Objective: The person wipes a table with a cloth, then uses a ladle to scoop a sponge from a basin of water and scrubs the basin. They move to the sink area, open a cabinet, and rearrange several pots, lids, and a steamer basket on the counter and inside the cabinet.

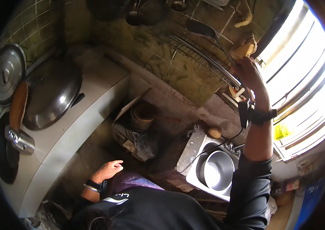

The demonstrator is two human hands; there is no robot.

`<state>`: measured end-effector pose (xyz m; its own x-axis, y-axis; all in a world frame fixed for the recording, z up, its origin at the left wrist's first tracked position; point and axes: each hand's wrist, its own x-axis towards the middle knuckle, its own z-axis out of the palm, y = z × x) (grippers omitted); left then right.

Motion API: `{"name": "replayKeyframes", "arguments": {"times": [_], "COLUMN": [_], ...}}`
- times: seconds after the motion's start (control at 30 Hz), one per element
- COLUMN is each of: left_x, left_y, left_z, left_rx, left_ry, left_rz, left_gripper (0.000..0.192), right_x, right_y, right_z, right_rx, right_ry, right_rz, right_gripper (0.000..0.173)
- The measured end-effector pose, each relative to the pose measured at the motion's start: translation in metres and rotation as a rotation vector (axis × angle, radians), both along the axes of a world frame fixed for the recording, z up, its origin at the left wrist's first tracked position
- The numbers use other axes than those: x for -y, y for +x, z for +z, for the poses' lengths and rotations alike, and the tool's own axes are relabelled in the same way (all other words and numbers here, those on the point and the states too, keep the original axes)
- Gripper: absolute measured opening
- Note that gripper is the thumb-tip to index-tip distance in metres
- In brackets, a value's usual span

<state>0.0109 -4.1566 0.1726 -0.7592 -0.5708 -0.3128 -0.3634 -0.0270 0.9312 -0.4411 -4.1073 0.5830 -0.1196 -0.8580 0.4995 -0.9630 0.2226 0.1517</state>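
My right hand point(244, 70) is raised by the window and grips the handle end of a metal spatula point(222, 45). The spatula's dark, broad blade points up and left, in front of the tiled wall. Just below and left of this hand runs a wall-mounted wire dish rack point(205, 61). Down at my waist, my left hand point(108, 170) holds nothing, its fingers loosely bent and a little apart. It is close to the checked purple cloth at my front, apart from the counter.
A wok point(53, 97) and a metal lid point(7, 76) are on the left counter point(93, 83). At right, a sink point(191, 180) holds a metal pot point(222, 161); a brown oval object point(214, 132) sits behind it. Ladles point(179, 5) hang above. A black cord point(205, 151) trails from my right wrist.
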Motion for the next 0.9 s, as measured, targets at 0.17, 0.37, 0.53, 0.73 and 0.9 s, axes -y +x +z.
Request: {"name": "replayKeyframes", "arguments": {"times": [0.17, 0.37, 0.53, 0.73, 0.9], "left_x": [0.059, 0.114, 0.132, 0.143, 0.159], "left_y": [0.004, 0.030, 0.050, 0.039, 0.017], "left_z": [-0.012, -0.025, -0.037, -0.045, -0.044], "left_rx": [-0.005, -0.039, 0.002, -0.006, -0.076], "left_ry": [-0.115, -0.105, -0.069, -0.043, 0.005], "left_rz": [0.004, 0.108, 0.103, 0.024, -0.009], "left_gripper": [0.040, 0.037, 0.038, 0.038, 0.047], "right_x": [0.073, 0.164, 0.191, 0.175, 0.159], "right_y": [-0.004, -0.035, -0.051, -0.047, -0.070], "right_z": [0.015, -0.008, -0.031, 0.002, -0.018], "right_rx": [-0.130, -0.072, -0.087, 0.130, -0.523], "right_ry": [0.118, 0.214, 0.220, 0.242, 0.086], "right_rz": [-0.196, -0.414, -0.381, -0.234, -0.094], "right_gripper": [0.025, 0.029, 0.028, 0.027, 0.022]}}
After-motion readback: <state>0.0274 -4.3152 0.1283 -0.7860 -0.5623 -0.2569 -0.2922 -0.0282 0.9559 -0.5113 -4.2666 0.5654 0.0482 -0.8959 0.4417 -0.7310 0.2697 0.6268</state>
